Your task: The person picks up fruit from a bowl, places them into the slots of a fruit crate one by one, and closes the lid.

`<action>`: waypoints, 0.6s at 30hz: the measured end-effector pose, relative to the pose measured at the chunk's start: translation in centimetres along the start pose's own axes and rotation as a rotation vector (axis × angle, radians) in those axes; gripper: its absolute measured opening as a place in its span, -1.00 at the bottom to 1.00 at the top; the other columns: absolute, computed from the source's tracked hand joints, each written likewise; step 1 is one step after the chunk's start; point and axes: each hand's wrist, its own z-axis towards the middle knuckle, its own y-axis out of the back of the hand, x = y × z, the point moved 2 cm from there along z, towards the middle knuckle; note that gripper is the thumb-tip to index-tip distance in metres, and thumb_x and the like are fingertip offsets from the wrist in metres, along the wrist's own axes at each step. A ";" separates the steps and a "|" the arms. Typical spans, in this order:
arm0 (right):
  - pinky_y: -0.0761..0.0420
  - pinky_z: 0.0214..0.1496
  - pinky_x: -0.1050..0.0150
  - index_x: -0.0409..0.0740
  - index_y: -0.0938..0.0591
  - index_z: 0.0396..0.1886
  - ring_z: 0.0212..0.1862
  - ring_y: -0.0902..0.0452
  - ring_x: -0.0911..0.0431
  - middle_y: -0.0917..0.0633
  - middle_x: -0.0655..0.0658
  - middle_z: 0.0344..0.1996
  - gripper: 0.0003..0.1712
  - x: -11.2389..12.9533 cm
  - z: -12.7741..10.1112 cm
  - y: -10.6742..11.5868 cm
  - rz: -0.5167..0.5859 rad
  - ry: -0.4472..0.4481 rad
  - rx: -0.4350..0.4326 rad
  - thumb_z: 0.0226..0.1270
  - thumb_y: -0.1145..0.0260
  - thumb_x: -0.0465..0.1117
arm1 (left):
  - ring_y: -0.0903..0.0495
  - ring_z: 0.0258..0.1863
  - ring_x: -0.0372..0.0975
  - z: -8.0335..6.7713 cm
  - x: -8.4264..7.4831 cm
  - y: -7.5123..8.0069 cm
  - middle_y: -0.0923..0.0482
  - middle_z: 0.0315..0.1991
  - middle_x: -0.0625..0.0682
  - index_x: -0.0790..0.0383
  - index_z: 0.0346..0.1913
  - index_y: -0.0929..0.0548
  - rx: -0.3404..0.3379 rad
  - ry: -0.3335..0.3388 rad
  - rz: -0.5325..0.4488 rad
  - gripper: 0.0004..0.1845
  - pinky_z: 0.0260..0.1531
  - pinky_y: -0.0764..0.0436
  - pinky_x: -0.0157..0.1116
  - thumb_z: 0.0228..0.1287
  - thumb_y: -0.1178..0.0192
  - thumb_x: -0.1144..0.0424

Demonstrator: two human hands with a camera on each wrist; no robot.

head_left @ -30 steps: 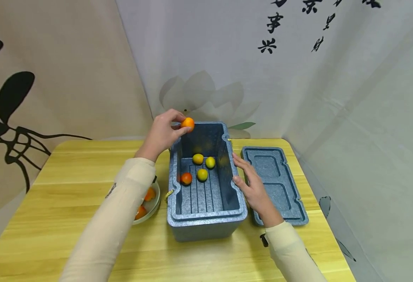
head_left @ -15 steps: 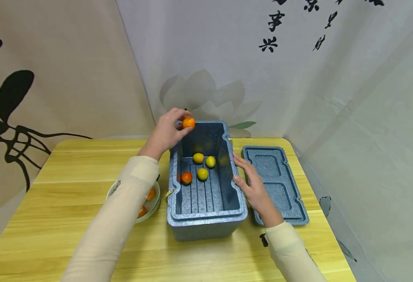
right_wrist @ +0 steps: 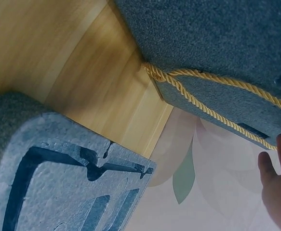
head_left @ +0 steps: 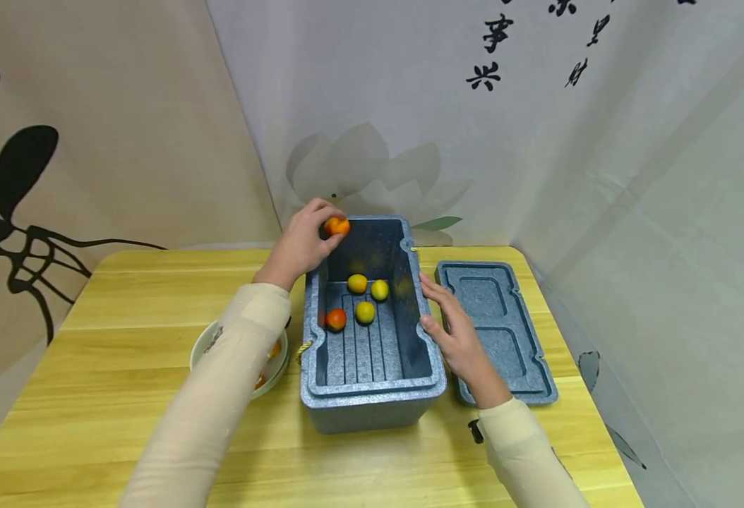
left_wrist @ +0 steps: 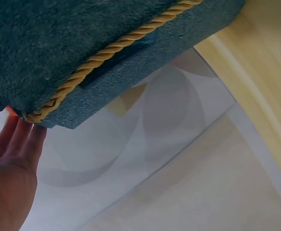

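Where wrist views miss: pinched orange fruit (head_left: 337, 226).

The foam box (head_left: 372, 395) and its lid (head_left: 496, 331) are speckled grey-blue, with a yellow twisted rope (left_wrist: 106, 53). Inside lie three yellow fruits (head_left: 365, 312) and one orange-red fruit (head_left: 335, 319) (another orange one (head_left: 337, 226) is held above). The table (head_left: 92, 367) is pale yellow woodgrain.
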 end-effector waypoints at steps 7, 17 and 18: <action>-0.07 0.46 -0.09 -0.44 -0.35 0.35 0.46 -0.08 -0.15 -0.24 -0.36 0.43 -0.47 0.0 0.0 -0.1 0.018 0.011 -0.001 0.55 -0.11 -0.21 | -0.40 0.18 0.03 -0.4 0.4 0.0 -0.40 0.16 0.14 0.31 0.05 -0.65 -0.002 -0.042 0.039 -0.74 0.21 -0.43 -0.05 0.32 -0.25 0.40; -0.10 0.46 -0.08 -0.43 -0.34 0.36 0.45 -0.09 -0.13 -0.24 -0.33 0.43 -0.48 0.0 0.0 0.0 0.011 0.001 0.005 0.55 -0.11 -0.24 | -0.42 0.17 0.01 -0.9 0.9 -0.1 -0.44 0.15 0.11 0.32 0.07 -0.63 -0.038 -0.006 0.011 -0.74 0.21 -0.43 -0.05 0.37 -0.22 0.35; -0.10 0.45 -0.10 -0.42 -0.34 0.37 0.45 -0.09 -0.13 -0.24 -0.32 0.44 -0.48 0.0 0.0 0.0 0.011 0.000 0.004 0.55 -0.11 -0.24 | -0.41 0.17 0.01 -0.9 0.9 -0.1 -0.44 0.15 0.11 0.32 0.07 -0.63 -0.042 -0.006 0.008 -0.74 0.21 -0.43 -0.05 0.37 -0.22 0.34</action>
